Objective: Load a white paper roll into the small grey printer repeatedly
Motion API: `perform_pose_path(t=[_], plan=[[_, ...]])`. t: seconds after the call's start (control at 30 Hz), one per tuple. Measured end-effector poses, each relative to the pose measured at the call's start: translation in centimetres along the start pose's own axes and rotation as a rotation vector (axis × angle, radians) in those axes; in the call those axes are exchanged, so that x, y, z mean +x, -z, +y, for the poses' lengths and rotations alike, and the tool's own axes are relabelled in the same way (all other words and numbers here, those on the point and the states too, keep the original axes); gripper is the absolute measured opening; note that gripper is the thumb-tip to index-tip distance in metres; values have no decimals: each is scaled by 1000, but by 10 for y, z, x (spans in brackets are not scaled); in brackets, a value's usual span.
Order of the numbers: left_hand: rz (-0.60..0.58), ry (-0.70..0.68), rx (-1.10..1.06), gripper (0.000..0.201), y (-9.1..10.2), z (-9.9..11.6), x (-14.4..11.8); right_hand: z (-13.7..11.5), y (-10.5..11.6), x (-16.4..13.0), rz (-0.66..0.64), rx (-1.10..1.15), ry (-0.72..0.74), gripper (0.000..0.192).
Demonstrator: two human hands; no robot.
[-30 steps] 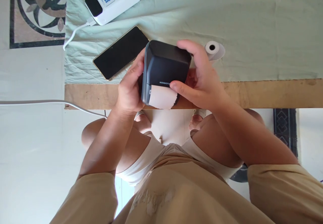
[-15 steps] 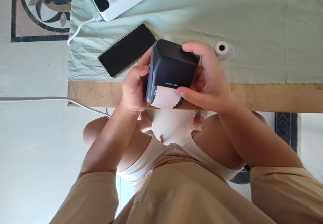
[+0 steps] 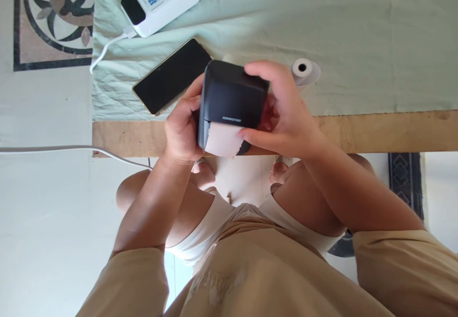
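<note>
1. right now both hands are wrapped around the small dark printer (image 3: 231, 100), which is held up over the near edge of the table (image 3: 375, 131), not resting on it.
2. the left hand (image 3: 182, 128) grips the printer's left side, fingers curled round that face and the thumb toward the front; a steady hold there looks wise, since this hand seems to carry most of the weight.
3. the right hand (image 3: 286, 112) clasps the right side, index finger hooked over the top and thumb lying along the lower front edge, touching the paper strip (image 3: 222, 139).
4. the strip hangs out of the front slot at about 6 o'clock of the printer, with a ragged lower right corner. for a clean tear, i'd judge it best to press the thumb close to the slot and pull the paper sideways against the edge, not straight down.
5. a firm squeeze on the lid is probably worth avoiding, as it might pop open.
6. the phone (image 3: 171, 75) lies at 10 o'clock of the printer on the green cloth (image 3: 358, 31), the power bank (image 3: 161, 0) with its white cable (image 3: 107, 47) further off at 11 o'clock, and the paper roll (image 3: 304, 70) just beside the right hand at 2 o'clock.
</note>
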State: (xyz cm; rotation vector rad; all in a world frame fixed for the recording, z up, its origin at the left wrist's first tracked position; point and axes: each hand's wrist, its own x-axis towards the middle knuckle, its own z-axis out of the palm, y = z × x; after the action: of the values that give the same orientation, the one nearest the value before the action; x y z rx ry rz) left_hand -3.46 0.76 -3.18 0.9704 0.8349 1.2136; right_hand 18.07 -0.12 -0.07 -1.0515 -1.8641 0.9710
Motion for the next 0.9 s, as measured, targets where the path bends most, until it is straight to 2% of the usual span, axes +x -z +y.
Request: perform_pose_path(t=[0.07,0.13,0.27,0.37,0.43,0.5,0.63,0.7,0.8,0.9], plan=[[-10,18,-19,32,-1,4,0,-6,2,3,30,-36,2,80],[-41,40,-45,32,-4,8,1,-13,5,4,79,-92,-28,72],[-96,12,-59,39,-8,9,2,-22,6,5,248,-135,-86,40],[-104,32,-35,47,-6,5,1,-26,5,8,465,-5,-29,31],[-84,63,1,48,-4,3,-1,-28,5,10,533,121,62,30],[-79,35,39,49,-3,2,-3,-31,6,11,464,112,103,26],[-156,-70,103,53,-6,4,-8,-30,8,6,183,-310,-36,13],[-185,-71,141,53,-6,6,-10,-26,7,2,88,-435,-90,17],[-191,-62,211,55,-4,6,-12,-22,6,-1,-2,-481,-111,24],[-125,-83,203,56,2,-2,-10,-30,11,0,-22,-429,-152,29]])
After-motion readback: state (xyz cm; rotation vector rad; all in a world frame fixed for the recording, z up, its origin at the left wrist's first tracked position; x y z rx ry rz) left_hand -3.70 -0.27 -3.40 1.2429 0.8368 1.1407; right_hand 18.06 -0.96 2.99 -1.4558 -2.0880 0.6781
